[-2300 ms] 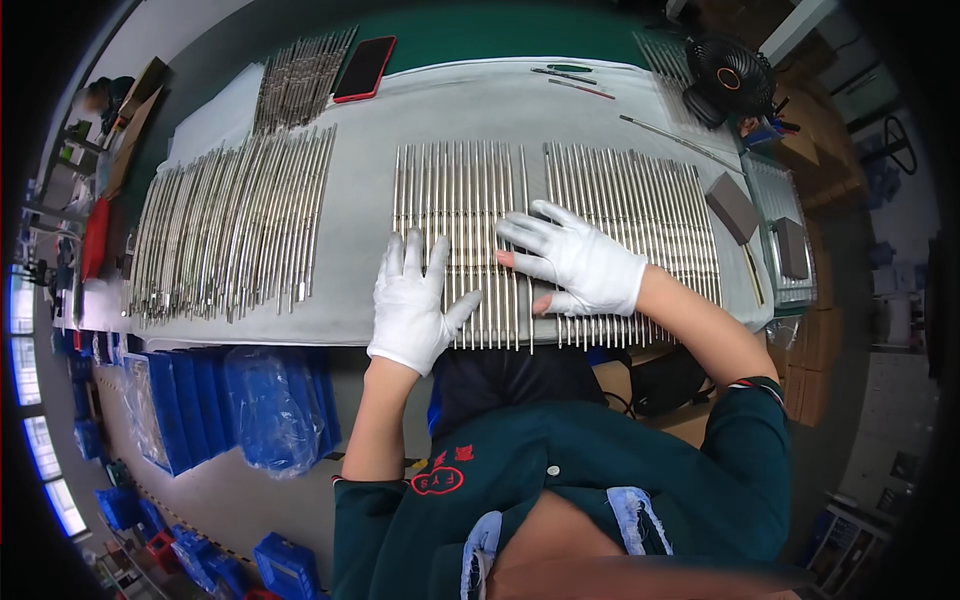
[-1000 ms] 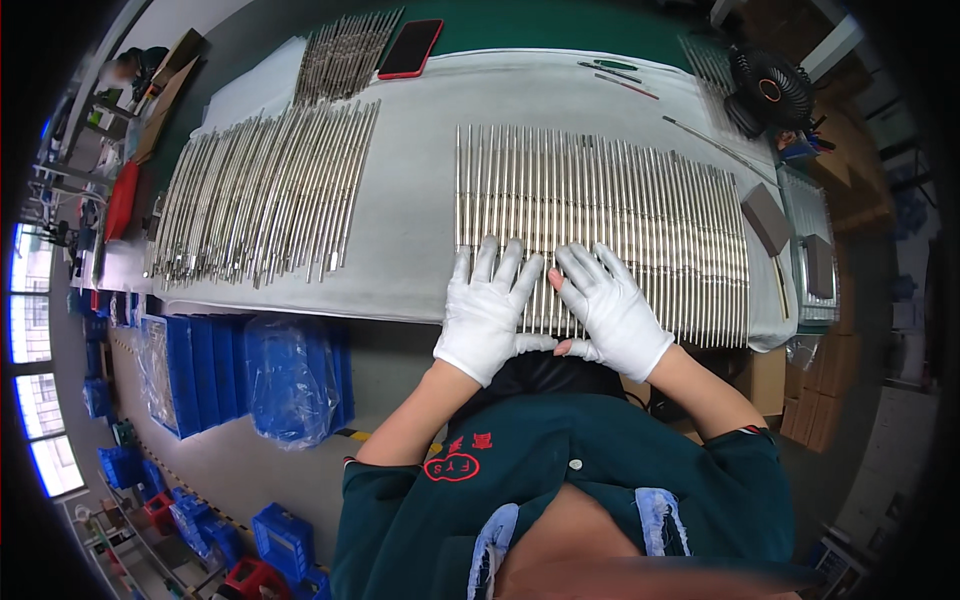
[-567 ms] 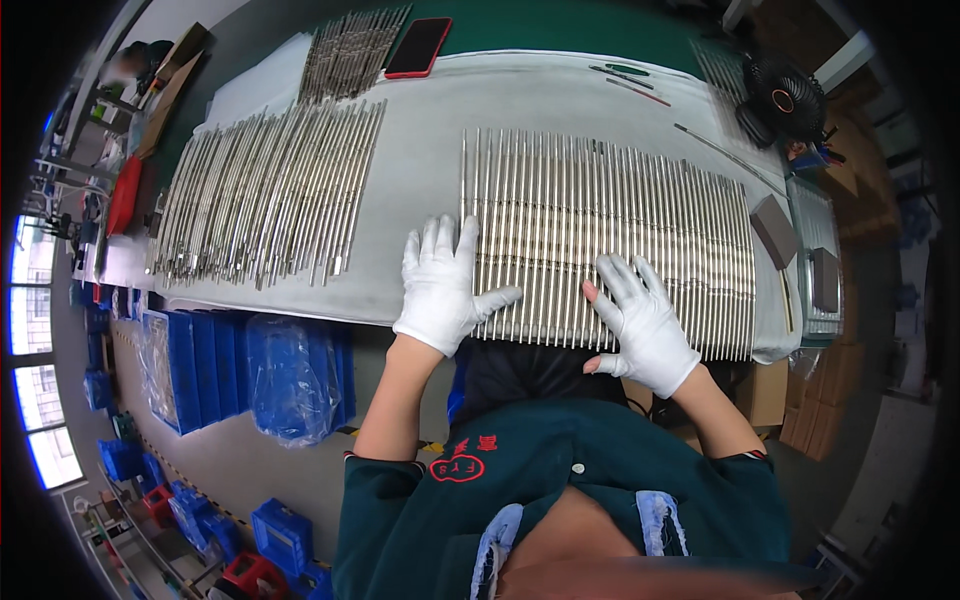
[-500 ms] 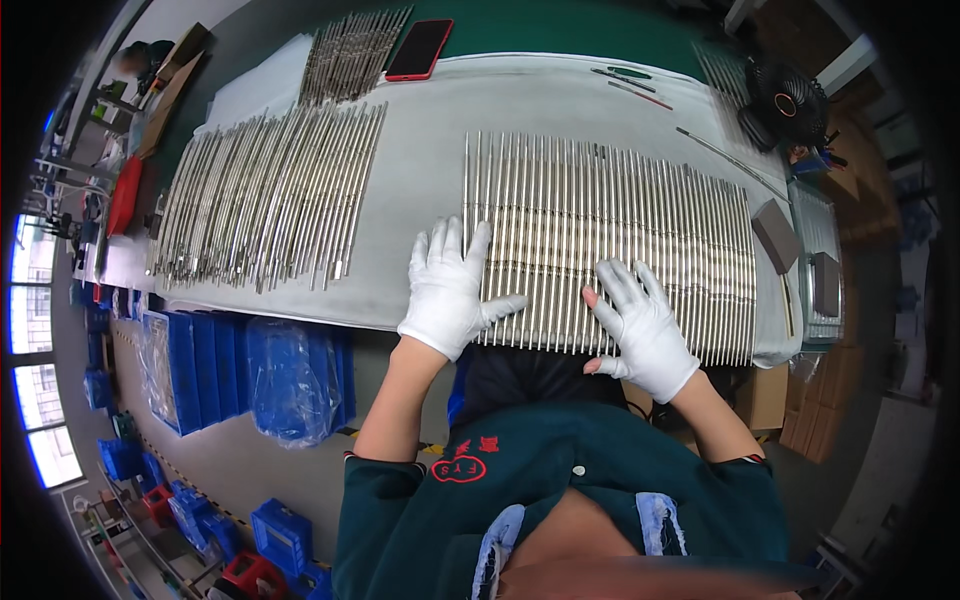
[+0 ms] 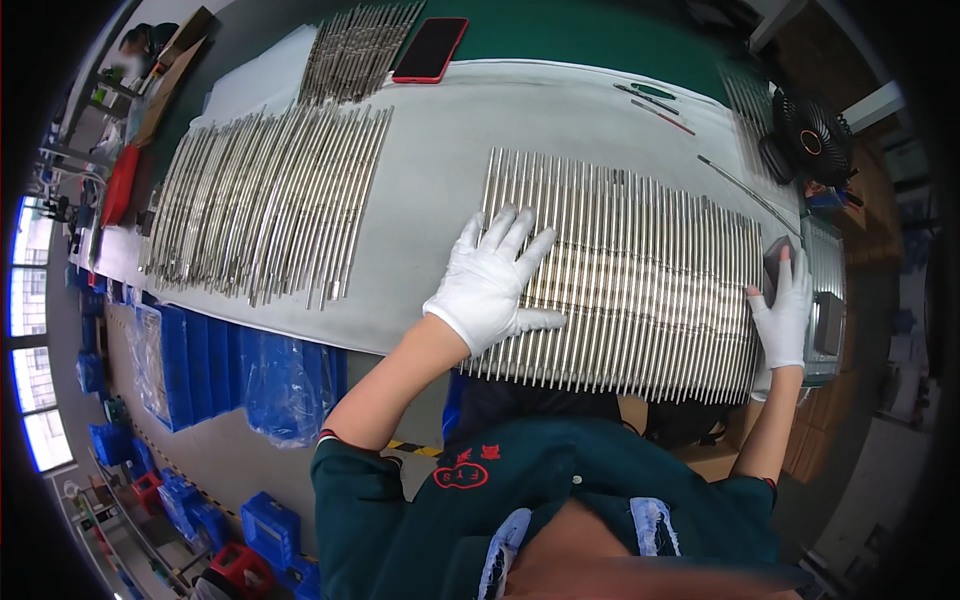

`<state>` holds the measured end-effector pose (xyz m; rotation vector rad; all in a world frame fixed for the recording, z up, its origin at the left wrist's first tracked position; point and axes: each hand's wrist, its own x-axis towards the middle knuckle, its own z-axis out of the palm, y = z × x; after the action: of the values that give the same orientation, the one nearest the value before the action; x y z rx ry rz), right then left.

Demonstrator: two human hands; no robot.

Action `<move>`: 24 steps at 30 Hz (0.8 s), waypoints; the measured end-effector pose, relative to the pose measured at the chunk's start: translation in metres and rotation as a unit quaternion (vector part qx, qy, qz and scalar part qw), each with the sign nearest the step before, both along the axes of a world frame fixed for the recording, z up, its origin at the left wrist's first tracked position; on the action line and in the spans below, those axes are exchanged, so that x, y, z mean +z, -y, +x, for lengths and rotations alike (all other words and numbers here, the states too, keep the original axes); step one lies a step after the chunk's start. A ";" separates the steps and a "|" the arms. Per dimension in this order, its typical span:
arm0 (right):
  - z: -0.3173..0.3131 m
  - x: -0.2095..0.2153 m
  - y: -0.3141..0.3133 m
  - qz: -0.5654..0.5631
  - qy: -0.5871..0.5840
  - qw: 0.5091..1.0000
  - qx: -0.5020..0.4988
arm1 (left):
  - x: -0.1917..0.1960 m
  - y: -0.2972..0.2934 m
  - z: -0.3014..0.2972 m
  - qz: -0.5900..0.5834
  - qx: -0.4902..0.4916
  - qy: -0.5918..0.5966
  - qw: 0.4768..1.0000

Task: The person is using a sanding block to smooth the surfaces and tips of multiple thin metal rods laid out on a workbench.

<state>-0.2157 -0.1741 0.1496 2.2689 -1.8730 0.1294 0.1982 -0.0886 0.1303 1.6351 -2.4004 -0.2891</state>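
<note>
Many thin silvery metal rods [image 5: 640, 280] lie side by side in a wide row in front of me. My left hand [image 5: 495, 280], in a white glove, rests flat on the left part of this row with its fingers spread. At the row's right end is my right hand [image 5: 783, 315], also gloved, with bare thumb and index fingertips. Its fingers are stretched out beside a dark grey block [image 5: 774, 256], which they partly cover. Whether they touch the block I cannot tell.
A second batch of rods [image 5: 265, 200] lies on the left of the white-covered table [image 5: 430, 150], with darker rods [image 5: 358, 52] behind it. A red-edged phone [image 5: 432, 50], pen-like tools [image 5: 660, 108] and a black fan [image 5: 812, 135] stand farther back. Blue bins [image 5: 195, 365] are below left.
My right hand has moved right, from on top of the rods to the grey block at their end. My left hand has slid right over the rods. The view has shifted slightly.
</note>
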 end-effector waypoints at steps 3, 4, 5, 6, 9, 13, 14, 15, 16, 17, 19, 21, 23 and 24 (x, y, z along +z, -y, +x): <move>-0.040 -0.002 0.007 0.053 -0.008 0.997 -0.058 | -0.002 0.012 -0.006 -0.006 0.005 0.002 1.000; -0.044 -0.002 0.010 0.072 0.037 0.995 -0.062 | -0.002 0.014 -0.006 -0.001 0.009 0.000 1.000; -0.049 -0.001 0.013 0.073 0.034 0.995 -0.058 | -0.001 0.014 -0.006 0.006 0.011 0.016 1.000; -0.052 -0.001 0.013 0.072 0.069 0.993 -0.055 | -0.001 0.014 -0.006 0.007 0.014 0.015 1.000; -0.051 0.004 0.019 0.075 0.083 0.993 -0.049 | -0.001 0.012 -0.004 0.008 0.013 0.018 1.000; -0.069 -0.004 0.030 0.090 0.100 0.990 -0.040 | -0.007 0.010 0.002 -0.016 0.027 0.019 0.999; -0.072 -0.004 0.031 0.102 0.130 0.985 -0.048 | -0.007 0.010 0.005 -0.016 0.028 0.018 0.999; -0.073 -0.005 0.032 0.103 0.130 0.985 -0.045 | -0.006 0.009 0.007 -0.009 0.032 0.024 0.999; -0.074 -0.004 0.032 0.117 0.184 0.973 -0.069 | -0.005 0.008 0.009 -0.002 0.037 0.029 0.999; -0.074 -0.003 0.032 0.131 0.237 0.958 -0.093 | -0.004 0.008 0.011 0.007 0.039 0.051 0.998; -0.071 0.003 0.034 0.129 0.239 0.956 -0.108 | -0.001 0.007 0.016 0.011 0.041 0.052 0.998; -0.068 0.007 0.036 0.106 0.276 0.948 -0.115 | 0.000 0.006 0.021 0.011 0.048 0.053 0.997; -0.065 0.021 0.032 0.075 0.250 0.960 -0.096 | 0.000 0.003 0.027 0.012 0.055 0.064 0.996; -0.058 0.032 0.029 0.042 0.224 0.970 -0.080 | 0.001 0.002 0.029 0.012 0.059 0.073 0.996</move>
<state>-0.2737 -0.2030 0.1818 2.2704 -2.3087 0.5924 0.2277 -0.0902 0.1310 1.8600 -2.3992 -0.1856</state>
